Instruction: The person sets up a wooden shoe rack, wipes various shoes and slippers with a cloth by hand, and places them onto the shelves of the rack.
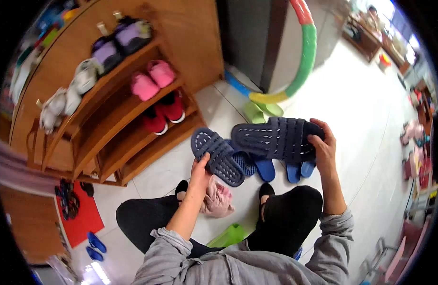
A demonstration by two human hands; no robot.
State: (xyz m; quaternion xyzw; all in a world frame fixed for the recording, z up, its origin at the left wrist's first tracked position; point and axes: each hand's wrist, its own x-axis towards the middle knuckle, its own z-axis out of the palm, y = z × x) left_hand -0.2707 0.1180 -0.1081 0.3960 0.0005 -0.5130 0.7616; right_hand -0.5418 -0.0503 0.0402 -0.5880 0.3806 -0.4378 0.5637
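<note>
My left hand [200,173] grips the edge of a dark blue slotted slipper [218,156], held tilted in front of my knees. In my right hand [324,142] is a second dark blue slipper [271,138], pinched at its right end and raised higher. Blue slippers [265,169] lie on the floor beneath, partly hidden by the held pair. Behind them sit light green slippers [254,113]. A crumpled pink cloth [218,198] hangs or lies just below my left hand; which one I cannot tell.
A wooden shoe rack [128,111] at the left holds pink shoes [154,79], red shoes [164,113] and others. A coloured hoop [306,57] stands beyond the slippers. Sandals rest on a red mat [83,223] at the lower left. Something green [231,235] is between my legs.
</note>
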